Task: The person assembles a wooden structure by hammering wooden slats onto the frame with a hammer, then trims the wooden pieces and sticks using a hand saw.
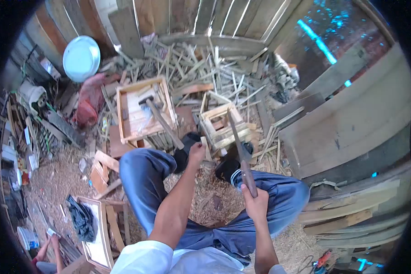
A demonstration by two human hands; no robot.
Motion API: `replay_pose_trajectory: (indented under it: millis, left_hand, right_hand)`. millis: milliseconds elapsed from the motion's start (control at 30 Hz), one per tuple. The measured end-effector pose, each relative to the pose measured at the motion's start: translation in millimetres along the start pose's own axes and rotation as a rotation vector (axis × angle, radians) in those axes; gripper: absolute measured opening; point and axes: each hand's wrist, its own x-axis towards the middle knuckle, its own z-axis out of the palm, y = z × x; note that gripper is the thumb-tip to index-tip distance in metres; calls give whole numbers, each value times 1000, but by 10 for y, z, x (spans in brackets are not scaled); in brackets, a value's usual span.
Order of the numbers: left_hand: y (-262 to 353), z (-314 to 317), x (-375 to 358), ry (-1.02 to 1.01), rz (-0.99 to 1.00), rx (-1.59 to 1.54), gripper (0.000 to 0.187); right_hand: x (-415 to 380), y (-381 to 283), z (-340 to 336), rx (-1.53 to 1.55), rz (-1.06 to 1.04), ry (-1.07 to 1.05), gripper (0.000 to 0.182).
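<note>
My right hand [256,202] is wrapped round the brown handle of a machete [235,132], whose long, narrow blade points up and away past a small wooden frame stool [223,125]. My left hand [197,153] is closed, its fingers at the edge of a short pale wooden strip [206,148] in front of the stool. The fingertips show poorly. To the left of that hand, a hammer [162,121] lies across a shallow wooden tray [123,114], its handle end close to my wrist.
Loose sticks [187,64] pile against the plank wall. A white basin [81,58] leans at the back left. Boards [347,114] stand on the right. Wood shavings [214,196] cover the floor between my legs. At lower left, another person's hands [52,239] hold something.
</note>
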Motion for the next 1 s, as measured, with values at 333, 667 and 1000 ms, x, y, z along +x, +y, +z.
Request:
replay_pose_trajectory:
  millis: [333,667,1000]
  left_hand:
    - [1276,-399,-194,-128,-122,-171,26]
    - [2140,-717,-215,-316,103,-134,32]
    - [780,-422,331,-230,94,335,22]
  right_hand:
    - [-182,-712,-570,-190,-239,91,40]
    - [649,31,-653,-70,-222,569,41]
    - [1236,1808,102,808,330,408,38]
